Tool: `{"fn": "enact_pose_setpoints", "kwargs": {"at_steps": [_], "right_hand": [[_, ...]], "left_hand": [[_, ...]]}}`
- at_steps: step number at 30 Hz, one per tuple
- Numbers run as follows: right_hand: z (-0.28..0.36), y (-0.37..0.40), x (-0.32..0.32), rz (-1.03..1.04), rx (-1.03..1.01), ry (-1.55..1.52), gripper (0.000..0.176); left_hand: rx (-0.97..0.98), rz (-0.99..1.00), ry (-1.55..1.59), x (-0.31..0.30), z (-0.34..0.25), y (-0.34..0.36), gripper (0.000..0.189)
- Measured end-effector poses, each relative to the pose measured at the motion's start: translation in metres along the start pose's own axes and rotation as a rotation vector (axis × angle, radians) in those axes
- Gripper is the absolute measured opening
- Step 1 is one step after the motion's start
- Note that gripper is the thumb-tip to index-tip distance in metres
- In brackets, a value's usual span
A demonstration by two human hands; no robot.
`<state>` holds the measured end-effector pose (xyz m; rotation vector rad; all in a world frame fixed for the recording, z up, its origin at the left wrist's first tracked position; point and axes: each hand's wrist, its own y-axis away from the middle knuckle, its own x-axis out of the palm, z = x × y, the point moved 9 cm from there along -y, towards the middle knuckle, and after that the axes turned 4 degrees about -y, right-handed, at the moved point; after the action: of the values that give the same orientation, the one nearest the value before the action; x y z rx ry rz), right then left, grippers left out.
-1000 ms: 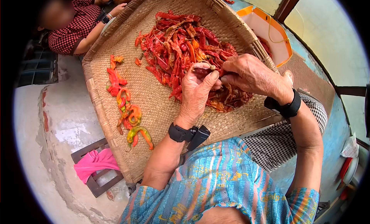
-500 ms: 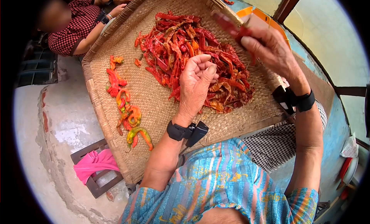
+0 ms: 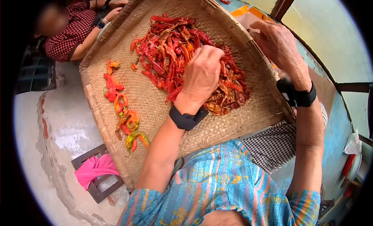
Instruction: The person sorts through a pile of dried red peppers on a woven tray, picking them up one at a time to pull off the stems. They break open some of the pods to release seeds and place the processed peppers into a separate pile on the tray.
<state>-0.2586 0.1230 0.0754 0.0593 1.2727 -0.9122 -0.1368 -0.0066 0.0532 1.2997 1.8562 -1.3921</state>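
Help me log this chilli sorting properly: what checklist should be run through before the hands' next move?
1. Left hand on the red chilli pile: ok, fingers curled down into it.
2. Left hand's grasp on a chilli: cannot tell, fingertips hidden.
3. Right hand empty: cannot tell, it hangs past the woven tray's right rim, over the orange-rimmed container, palm hidden.
4. Orange-green chillies apart from the red pile: ok, bare weave between.
5. Other person's arm clear of the tray: ok, outside the far-left rim.

Grey concrete floor (image 3: 58, 140), worn patches, left; pink cloth (image 3: 93, 171) on dark wooden frame (image 3: 101, 189), lower left; pale wall (image 3: 330, 39), upper right; daylight.
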Motion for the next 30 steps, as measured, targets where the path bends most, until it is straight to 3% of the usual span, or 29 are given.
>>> {"fn": "enact_pose_setpoints", "kwargs": {"at_steps": [1, 3, 6, 9, 10, 11, 13, 17, 19, 23, 25, 30], "right_hand": [[0.011, 0.0, 0.0, -0.015, -0.097, 0.004, 0.019], [0.018, 0.003, 0.003, 0.038, -0.05, -0.023, 0.018], [0.042, 0.004, 0.008, 0.077, -0.08, -0.27, 0.019], [0.077, 0.007, 0.022, 0.288, -0.153, -0.559, 0.028], [0.085, 0.011, 0.025, 0.255, -0.246, -0.542, 0.035], [0.088, 0.014, 0.031, 0.32, -0.214, -0.604, 0.035], [0.09, 0.019, 0.046, 0.436, -0.144, -0.739, 0.034], [0.094, 0.025, 0.056, 0.475, -0.096, -0.814, 0.031], [0.096, 0.026, 0.057, 0.494, -0.112, -0.775, 0.025], [0.094, 0.025, 0.054, 0.5, -0.126, -0.753, 0.02], [0.088, 0.024, 0.055, 0.531, -0.01, -0.878, 0.018], [0.081, 0.018, 0.046, 0.414, 0.095, -0.934, 0.02]], "left_hand": [[-0.055, -0.058, 0.08, -0.012, 0.007, 0.002, 0.021], [-0.266, -0.092, 0.249, -0.029, 0.024, 0.012, 0.017], [-0.428, -0.203, 0.737, -0.036, 0.046, 0.035, 0.011], [-0.566, -0.211, 0.995, -0.035, 0.05, 0.055, 0.01], [-0.605, -0.204, 1.089, -0.03, 0.049, 0.059, 0.013], [-0.644, -0.196, 1.184, -0.023, 0.047, 0.063, 0.015], [-0.649, -0.19, 1.177, -0.016, 0.044, 0.065, 0.015], [-0.633, -0.134, 1.205, -0.003, 0.031, 0.064, 0.017], [-0.553, -0.146, 1.037, -0.006, 0.029, 0.061, 0.019], [-0.614, -0.157, 1.101, -0.004, 0.033, 0.063, 0.02], [-0.643, -0.146, 1.127, -0.003, 0.034, 0.064, 0.02], [-0.635, -0.202, 1.155, -0.006, 0.036, 0.063, 0.019]]}}
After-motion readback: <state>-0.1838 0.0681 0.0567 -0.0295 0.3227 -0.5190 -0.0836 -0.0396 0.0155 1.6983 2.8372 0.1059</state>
